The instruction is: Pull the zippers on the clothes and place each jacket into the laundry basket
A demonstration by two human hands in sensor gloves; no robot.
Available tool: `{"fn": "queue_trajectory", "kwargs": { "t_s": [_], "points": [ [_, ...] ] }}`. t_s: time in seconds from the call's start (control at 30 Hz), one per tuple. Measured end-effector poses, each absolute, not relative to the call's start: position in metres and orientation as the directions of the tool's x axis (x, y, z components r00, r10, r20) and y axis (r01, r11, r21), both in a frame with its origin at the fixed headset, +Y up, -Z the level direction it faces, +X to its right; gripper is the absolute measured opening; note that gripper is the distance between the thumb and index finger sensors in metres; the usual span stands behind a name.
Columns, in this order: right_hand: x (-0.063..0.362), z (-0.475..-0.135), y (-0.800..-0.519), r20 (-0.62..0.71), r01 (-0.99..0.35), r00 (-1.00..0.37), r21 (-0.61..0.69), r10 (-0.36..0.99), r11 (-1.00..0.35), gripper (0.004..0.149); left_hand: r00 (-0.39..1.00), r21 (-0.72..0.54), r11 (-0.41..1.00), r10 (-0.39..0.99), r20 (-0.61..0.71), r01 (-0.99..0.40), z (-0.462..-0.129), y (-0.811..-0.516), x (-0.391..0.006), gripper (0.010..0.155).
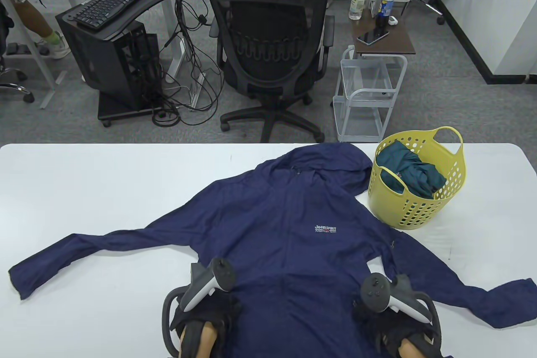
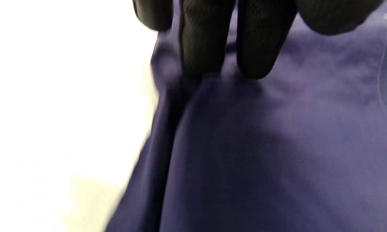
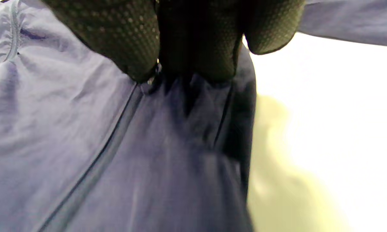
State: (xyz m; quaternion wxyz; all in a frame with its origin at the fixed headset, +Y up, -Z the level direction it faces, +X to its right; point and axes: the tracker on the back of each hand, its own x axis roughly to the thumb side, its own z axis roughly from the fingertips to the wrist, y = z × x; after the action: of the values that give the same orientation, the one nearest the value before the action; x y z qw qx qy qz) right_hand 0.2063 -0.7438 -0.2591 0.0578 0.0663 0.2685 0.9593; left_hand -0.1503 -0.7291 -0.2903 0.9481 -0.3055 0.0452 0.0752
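Note:
A navy hooded jacket (image 1: 289, 223) lies spread face up on the white table (image 1: 84, 190), sleeves out to both sides, its front zipper line (image 3: 93, 161) closed where it shows. My left hand (image 1: 205, 303) is over the jacket's lower left side; its straight gloved fingertips (image 2: 196, 61) touch the cloth (image 2: 261, 145) near the side edge. My right hand (image 1: 386, 307) is at the lower right side, where its fingers (image 3: 132, 48) pinch a bunch of cloth (image 3: 180, 129) and creases run into them. The yellow laundry basket (image 1: 419, 207) stands at the right with a teal jacket (image 1: 409, 169) inside.
Beyond the table's far edge are a black office chair (image 1: 268, 51), a white wire trolley (image 1: 369, 97) and a black computer stand with a keyboard (image 1: 113, 1). The jacket's right sleeve (image 1: 482, 295) reaches towards the table's right edge.

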Motion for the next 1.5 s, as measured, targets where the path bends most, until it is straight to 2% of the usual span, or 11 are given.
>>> {"fn": "queue_trajectory", "kwargs": {
  "t_s": [0.17,0.3,0.4,0.5,0.67,0.8,0.93,1.07,1.23,1.37,1.5],
  "points": [
    [0.201,-0.272,-0.718,0.095,-0.165,-0.973,0.343,0.209,-0.925,0.042,0.961,-0.381,0.883,0.246,-0.123,-0.275,-0.307,-0.705,-0.139,0.062],
    [0.189,-0.301,-0.705,0.012,-0.283,-0.957,0.160,0.289,-0.946,0.053,0.972,-0.238,0.948,0.177,-0.153,-0.210,-0.337,-0.711,-0.129,0.060],
    [0.179,-0.327,-0.717,-0.044,-0.278,-0.961,0.186,0.275,-0.942,0.063,0.982,-0.224,0.966,0.091,-0.167,-0.128,-0.359,-0.733,-0.128,0.059],
    [0.171,-0.349,-0.745,-0.080,-0.252,-0.968,0.264,0.239,-0.931,0.071,0.986,-0.278,0.960,-0.015,-0.164,-0.031,-0.376,-0.764,-0.132,0.060],
    [0.164,-0.363,-0.789,-0.033,-0.239,-0.968,0.423,0.249,-0.874,0.083,0.984,-0.438,0.895,0.004,-0.178,-0.083,-0.379,-0.791,-0.141,0.063],
    [0.164,-0.352,-0.792,0.010,-0.185,-0.978,0.418,0.208,-0.889,0.079,0.977,-0.443,0.896,-0.070,-0.199,-0.026,-0.367,-0.783,-0.143,0.064],
    [0.151,-0.316,-0.784,0.083,-0.100,-0.985,0.459,0.154,-0.883,0.078,0.970,-0.554,0.828,-0.194,-0.146,0.082,-0.345,-0.761,-0.137,0.065],
    [0.139,-0.284,-0.782,0.174,-0.004,-0.981,0.413,0.083,-0.911,0.079,0.969,-0.625,0.779,-0.194,-0.156,0.055,-0.341,-0.739,-0.133,0.065],
    [0.139,-0.276,-0.787,0.178,-0.030,-0.978,0.398,0.110,-0.917,0.078,0.976,-0.339,0.939,-0.021,-0.215,-0.054,-0.359,-0.700,-0.111,0.063],
    [0.140,-0.273,-0.789,0.194,-0.022,-0.975,0.383,0.104,-0.924,0.077,0.983,-0.187,0.980,-0.099,-0.154,0.069,-0.392,-0.682,-0.075,0.061],
    [0.141,-0.272,-0.789,0.196,-0.027,-0.974,0.390,0.111,-0.921,0.077,0.987,-0.119,0.982,-0.151,-0.060,0.144,-0.440,-0.689,-0.043,0.061]
  ]
}}
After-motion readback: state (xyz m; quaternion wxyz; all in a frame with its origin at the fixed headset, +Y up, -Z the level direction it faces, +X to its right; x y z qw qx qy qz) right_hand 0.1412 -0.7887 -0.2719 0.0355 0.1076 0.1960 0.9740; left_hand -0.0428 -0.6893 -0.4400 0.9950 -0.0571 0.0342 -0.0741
